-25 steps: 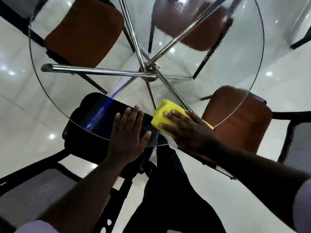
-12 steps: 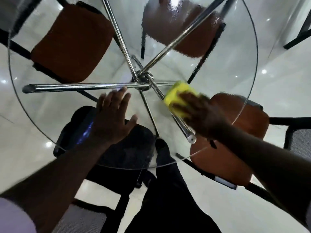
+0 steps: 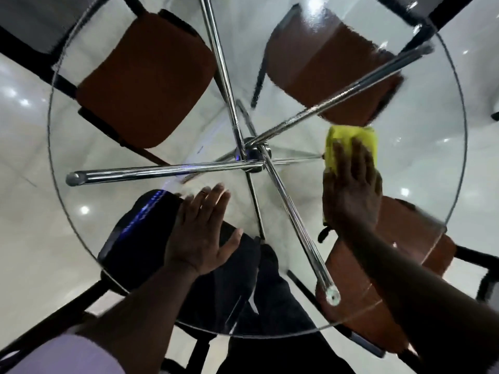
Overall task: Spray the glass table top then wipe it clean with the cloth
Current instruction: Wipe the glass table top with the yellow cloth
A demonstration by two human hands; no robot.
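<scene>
The round glass table top (image 3: pixel 113 168) fills the head view, with chrome legs (image 3: pixel 162 170) crossing beneath it at a central hub. A folded yellow cloth (image 3: pixel 348 140) lies on the glass right of the hub. My right hand (image 3: pixel 351 195) presses flat on the cloth, fingers pointing away from me. My left hand (image 3: pixel 202 230) rests flat on the near part of the glass with fingers spread, holding nothing. Wet, rippled streaks show on the far right of the glass. No spray bottle is in view.
Three brown-seated chairs (image 3: pixel 145 76) stand around the table at far left, far right and near right. A black chair seat (image 3: pixel 135 233) sits under the near left edge. My dark trousers show below the near rim. The floor is glossy white tile.
My right hand has slid the cloth from the near edge outward and to the right across the glass. My left hand has shifted further in from the near edge, and the view now takes in the whole table.
</scene>
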